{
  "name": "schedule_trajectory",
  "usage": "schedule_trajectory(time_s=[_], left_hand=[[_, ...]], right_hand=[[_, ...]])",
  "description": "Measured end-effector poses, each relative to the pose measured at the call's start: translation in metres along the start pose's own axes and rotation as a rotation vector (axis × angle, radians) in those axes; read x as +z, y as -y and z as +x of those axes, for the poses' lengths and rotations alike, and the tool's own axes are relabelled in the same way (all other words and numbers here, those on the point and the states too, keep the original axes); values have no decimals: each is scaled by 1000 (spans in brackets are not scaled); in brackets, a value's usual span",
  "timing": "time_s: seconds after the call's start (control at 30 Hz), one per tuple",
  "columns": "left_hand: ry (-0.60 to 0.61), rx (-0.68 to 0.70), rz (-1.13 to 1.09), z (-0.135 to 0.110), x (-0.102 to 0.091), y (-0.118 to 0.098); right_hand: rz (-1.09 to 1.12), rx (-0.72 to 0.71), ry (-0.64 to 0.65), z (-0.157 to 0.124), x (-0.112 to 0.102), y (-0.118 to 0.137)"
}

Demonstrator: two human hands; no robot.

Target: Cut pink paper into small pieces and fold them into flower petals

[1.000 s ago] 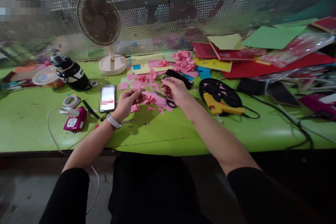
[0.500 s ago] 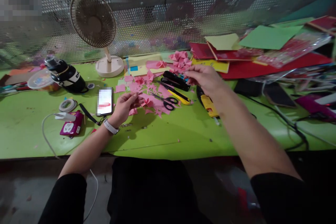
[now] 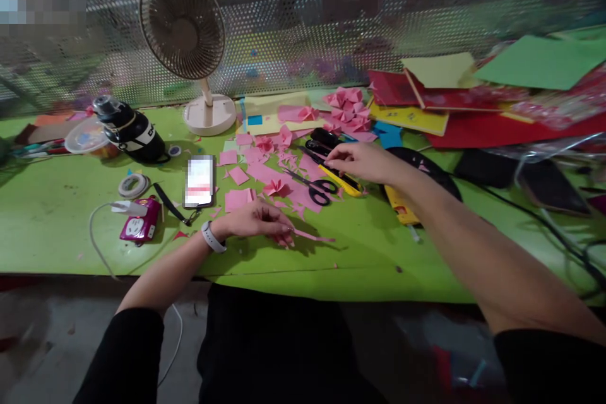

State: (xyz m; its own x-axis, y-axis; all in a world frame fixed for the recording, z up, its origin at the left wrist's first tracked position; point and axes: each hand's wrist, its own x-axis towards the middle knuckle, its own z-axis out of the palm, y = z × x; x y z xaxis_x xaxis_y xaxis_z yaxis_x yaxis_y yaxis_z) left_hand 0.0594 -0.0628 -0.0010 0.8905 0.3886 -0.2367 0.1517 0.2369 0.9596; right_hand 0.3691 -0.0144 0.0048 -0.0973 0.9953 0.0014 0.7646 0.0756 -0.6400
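My left hand [image 3: 258, 223] rests low on the green table [image 3: 57, 227], fingers pinched on a thin pink paper strip [image 3: 312, 237] that lies flat to its right. My right hand [image 3: 362, 161] reaches over the yellow utility knife [image 3: 341, 180] and the black stapler [image 3: 326, 139], fingers curled and touching the knife; whether it grips it is unclear. Black scissors [image 3: 316, 187] lie just left of that hand on cut pink paper pieces [image 3: 265, 170]. Folded pink paper flowers [image 3: 349, 107] are heaped behind.
A desk fan [image 3: 187, 38] stands at the back. A phone [image 3: 199, 181], tape roll [image 3: 133, 185], pink power adapter [image 3: 139, 225] and black bottle [image 3: 130, 131] sit left. A yellow glue gun [image 3: 400, 205], cables and stacked coloured card [image 3: 473, 101] fill the right.
My left hand dropped from chest height to the table with the pink strip. My right hand went out to the flower heap, then came back onto the knife near the scissors.
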Motion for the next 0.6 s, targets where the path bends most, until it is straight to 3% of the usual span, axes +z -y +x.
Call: schedule_trajectory(time_s=[0.17,0.3,0.43,0.6], left_hand=[[36,-4,-33,0,-2,3],[35,-11,-19,1,-4,3],[7,-15,-16,2,-5,5],[-22,-20,-6,4,-8,9]], right_hand=[[-321,-26,-151,7,-10,-22],[-379,-11,-240,16,-12,-41],[-427,-25,-188,31,-8,-45],[-533,93,-81,41,3,-31]])
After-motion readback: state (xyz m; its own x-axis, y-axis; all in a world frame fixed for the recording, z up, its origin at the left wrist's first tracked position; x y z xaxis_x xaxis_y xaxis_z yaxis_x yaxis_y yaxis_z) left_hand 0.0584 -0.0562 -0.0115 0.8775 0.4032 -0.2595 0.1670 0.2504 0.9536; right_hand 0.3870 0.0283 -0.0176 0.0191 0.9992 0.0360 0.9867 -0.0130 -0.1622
